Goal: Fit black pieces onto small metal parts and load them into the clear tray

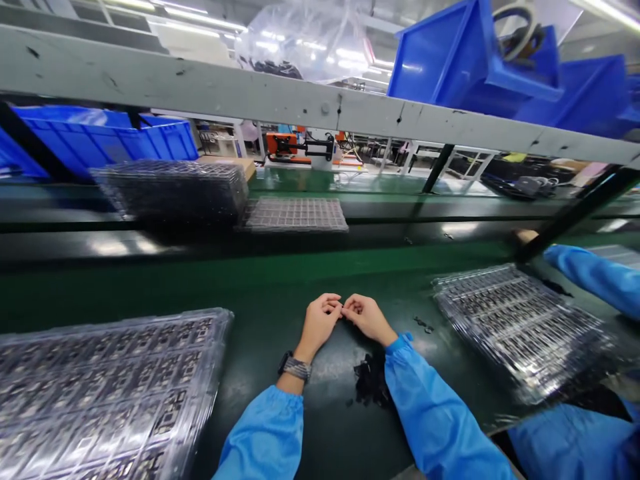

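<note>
2-handed fine handling, prob.: pinching w/ L hand [321, 324] & R hand [367, 317] over bench [255, 360], can't tell on what; black pcs [371, 381] by R sleeve [435, 407]. Calls next for steady fine grip.

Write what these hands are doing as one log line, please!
left hand: curled; right hand: curled, nearly meeting left; anything held: too small to tell; beside right sleeve: black pieces; both loaded: left tray, right tray

Room is left over the bench [260, 340] at centre, between the lower-left tray [105, 393] and the right-side tray [520, 327]. The upper frame is barred by a beam [250, 95]; black scraps [369, 380] are met below centre.
</note>
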